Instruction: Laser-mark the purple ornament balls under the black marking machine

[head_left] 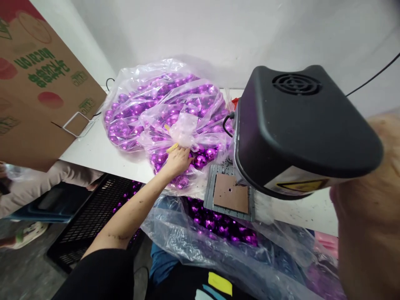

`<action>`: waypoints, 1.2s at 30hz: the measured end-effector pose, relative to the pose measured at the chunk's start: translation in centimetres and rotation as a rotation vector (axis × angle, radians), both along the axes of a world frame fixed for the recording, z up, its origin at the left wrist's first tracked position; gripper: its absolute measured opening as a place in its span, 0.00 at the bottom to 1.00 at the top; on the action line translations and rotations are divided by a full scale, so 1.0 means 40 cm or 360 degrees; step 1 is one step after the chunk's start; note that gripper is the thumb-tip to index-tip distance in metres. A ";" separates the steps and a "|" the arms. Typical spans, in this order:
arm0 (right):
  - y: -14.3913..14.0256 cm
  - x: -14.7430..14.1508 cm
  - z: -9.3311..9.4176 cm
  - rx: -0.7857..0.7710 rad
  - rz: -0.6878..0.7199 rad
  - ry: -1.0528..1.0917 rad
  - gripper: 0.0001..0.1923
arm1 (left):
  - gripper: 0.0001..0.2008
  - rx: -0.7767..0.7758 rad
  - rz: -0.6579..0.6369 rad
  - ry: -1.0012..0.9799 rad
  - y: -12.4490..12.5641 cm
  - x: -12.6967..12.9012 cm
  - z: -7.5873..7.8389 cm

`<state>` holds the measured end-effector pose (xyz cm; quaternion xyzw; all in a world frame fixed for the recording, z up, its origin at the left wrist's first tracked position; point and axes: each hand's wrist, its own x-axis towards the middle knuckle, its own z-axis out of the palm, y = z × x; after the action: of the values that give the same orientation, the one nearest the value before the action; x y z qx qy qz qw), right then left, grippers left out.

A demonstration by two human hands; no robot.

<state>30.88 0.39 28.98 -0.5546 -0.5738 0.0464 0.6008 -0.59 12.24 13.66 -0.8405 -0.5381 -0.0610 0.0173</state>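
My left hand (179,160) reaches over a clear plastic bag (184,135) of shiny purple mirror balls (200,161). Its thumb stands apart from the fingers, and the hand touches the balls at the bag's mouth; nothing shows held in it. Yellow bits (172,148) show by the fingertips. At the far right my right hand or wrist (368,196) is large and blurred, close behind a black machine head (300,125); its fingers are hidden. Below the head lies a brown square plate (230,193) with a small dark hole, on a grey slotted base (210,189).
A printed cardboard box (34,91) stands at the left of the white table (125,166). More purple balls (218,225) lie in plastic over my lap. Below left is a black crate (84,221), with another person's leg (46,183) beyond it. A wall closes off the back.
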 end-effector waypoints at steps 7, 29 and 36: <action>0.010 -0.003 0.001 0.0066 0.0003 0.0069 0.16 | 0.20 -0.0215 -0.0156 -0.0045 -0.016 -0.037 0.027; -0.003 -0.002 0.019 -0.0054 -0.0026 0.0052 0.27 | 0.22 0.0151 -0.0176 -0.0135 -0.027 -0.184 0.003; 0.006 -0.007 0.016 -0.0005 -0.0039 0.0079 0.27 | 0.27 -0.0360 -0.0039 -0.0911 -0.021 -0.112 0.072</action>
<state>30.59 0.64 29.61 -0.5612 -0.5518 0.0535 0.6145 -5.08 11.40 16.53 -0.7922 -0.5144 -0.2352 -0.2293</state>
